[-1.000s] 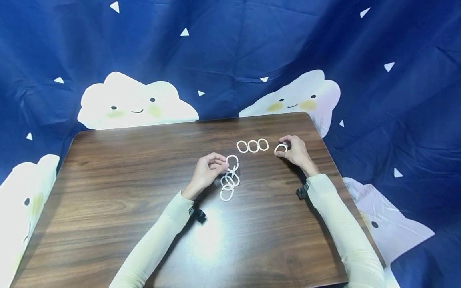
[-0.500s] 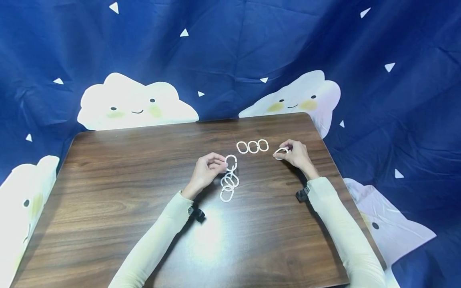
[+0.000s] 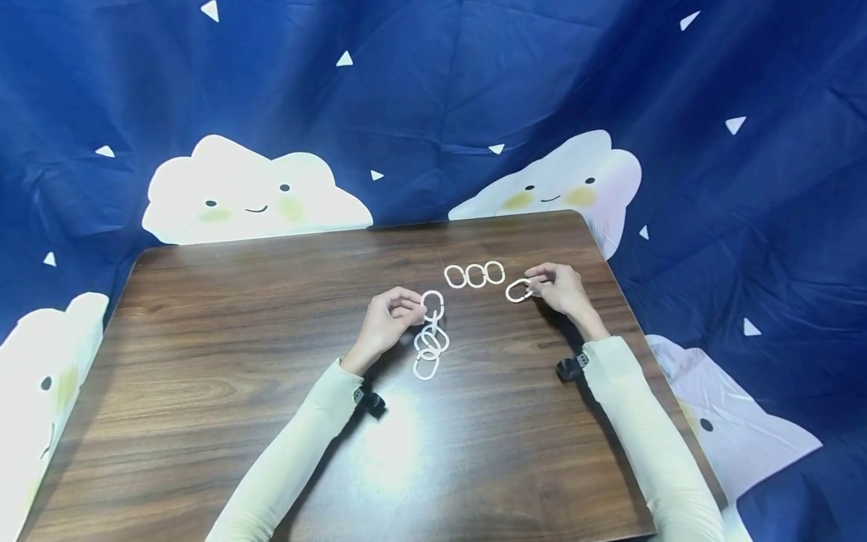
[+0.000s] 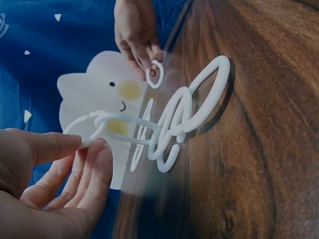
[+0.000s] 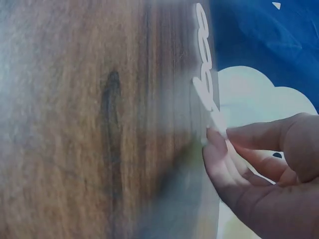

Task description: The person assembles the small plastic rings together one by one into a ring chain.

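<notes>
The left hand (image 3: 391,322) pinches the top white ring (image 3: 432,295) of a linked chain between thumb and fingertips. Below that ring the other linked rings (image 3: 425,377) hang or lie toward the table's front, overlapping one another. In the left wrist view the thumb and fingers of the left hand (image 4: 65,179) meet on the ring (image 4: 92,139). At the right, the right hand (image 3: 561,292) pinches a single white ring (image 3: 510,292) by its right end, thumb against fingers. The right wrist view shows this ring (image 5: 203,94) edge-on, reaching out from the right hand (image 5: 259,169).
Three loose-looking white rings (image 3: 476,286) lie in a row behind, between the two hands, on the brown wooden table (image 3: 237,361). A blue curtain (image 3: 420,90) with white clouds and triangles stands behind the table. Dark wrist cameras sit under both wrists.
The right hand's ring has turned and now extends further left from the fingertips, showing its full oval. The left hand with its ring has shifted very slightly left.
</notes>
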Demonstrator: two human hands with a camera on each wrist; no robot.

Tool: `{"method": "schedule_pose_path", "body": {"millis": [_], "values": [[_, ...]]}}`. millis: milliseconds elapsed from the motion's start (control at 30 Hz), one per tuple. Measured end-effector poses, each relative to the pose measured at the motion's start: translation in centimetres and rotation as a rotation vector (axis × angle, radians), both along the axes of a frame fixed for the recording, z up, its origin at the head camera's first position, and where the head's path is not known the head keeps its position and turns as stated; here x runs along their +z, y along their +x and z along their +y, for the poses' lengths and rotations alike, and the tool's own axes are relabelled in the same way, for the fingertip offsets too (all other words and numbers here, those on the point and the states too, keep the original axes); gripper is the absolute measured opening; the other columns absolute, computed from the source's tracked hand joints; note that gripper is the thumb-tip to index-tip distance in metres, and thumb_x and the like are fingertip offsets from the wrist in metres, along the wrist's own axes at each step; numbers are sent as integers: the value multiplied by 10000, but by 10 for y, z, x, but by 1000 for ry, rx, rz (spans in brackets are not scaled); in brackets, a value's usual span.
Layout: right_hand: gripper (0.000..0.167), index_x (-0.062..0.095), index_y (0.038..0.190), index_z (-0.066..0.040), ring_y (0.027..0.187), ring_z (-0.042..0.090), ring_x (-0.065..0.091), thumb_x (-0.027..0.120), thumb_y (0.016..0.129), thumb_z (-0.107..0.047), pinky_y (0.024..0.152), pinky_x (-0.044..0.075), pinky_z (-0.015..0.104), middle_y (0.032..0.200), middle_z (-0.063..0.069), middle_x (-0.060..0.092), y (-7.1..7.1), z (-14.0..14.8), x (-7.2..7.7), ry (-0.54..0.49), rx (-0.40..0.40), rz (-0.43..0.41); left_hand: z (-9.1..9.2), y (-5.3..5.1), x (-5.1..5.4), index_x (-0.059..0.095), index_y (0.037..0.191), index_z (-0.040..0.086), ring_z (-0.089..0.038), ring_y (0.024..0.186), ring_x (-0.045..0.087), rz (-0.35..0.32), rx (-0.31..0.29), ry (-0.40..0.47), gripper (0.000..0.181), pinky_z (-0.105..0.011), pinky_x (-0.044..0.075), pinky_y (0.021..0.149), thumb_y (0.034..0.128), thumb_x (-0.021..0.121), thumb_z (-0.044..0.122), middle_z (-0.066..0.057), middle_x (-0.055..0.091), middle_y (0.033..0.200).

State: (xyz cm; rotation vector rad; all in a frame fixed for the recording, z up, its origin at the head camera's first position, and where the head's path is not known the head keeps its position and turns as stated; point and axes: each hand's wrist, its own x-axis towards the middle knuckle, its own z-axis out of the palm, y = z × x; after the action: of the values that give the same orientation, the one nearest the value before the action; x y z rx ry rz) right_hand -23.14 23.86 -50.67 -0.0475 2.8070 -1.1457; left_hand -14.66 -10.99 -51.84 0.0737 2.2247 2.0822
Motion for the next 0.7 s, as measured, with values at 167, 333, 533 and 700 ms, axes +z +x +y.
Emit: {"method": "schedule_pose_path", "body": {"millis": [167, 333, 533, 700], "values": [[244, 758, 1165, 1, 753, 22, 689, 750, 946, -106, 736, 570, 140, 1003, 194, 795, 3, -1, 0, -95, 29, -49, 0, -1, -1, 689, 1116, -56, -74, 722, 746, -7, -2, 0, 223, -472, 671, 842, 918, 763, 13, -204, 760, 960], [250, 700, 1191, 122, 738, 78, 744, 679, 987, -20, 749, 676, 273, 1045, 300, 754, 7, -4, -3, -244, 81, -144, -1, -2, -1, 686, 1119, -68, -92, 733, 753, -5, -1, 2, 230, -378, 684, 805, 918, 763, 11, -169, 761, 936], [238, 685, 1174, 141, 736, 80, 732, 655, 1002, -21, 744, 678, 277, 1064, 336, 728, 12, -10, -5, -254, 141, -145, -1, -3, -2, 688, 1099, -46, -96, 733, 754, -13, 6, 17, 203, -242, 667, 747, 916, 760, 1, -159, 756, 928], [237, 679, 1173, 137, 775, 115, 744, 663, 994, -17, 762, 681, 305, 1058, 324, 734, 16, -19, -5, -273, 149, -131, 1, -2, -4, 675, 1116, -78, -44, 717, 731, -6, 3, 16, 231, -217, 659, 740, 910, 757, -12, -191, 752, 941]]}}
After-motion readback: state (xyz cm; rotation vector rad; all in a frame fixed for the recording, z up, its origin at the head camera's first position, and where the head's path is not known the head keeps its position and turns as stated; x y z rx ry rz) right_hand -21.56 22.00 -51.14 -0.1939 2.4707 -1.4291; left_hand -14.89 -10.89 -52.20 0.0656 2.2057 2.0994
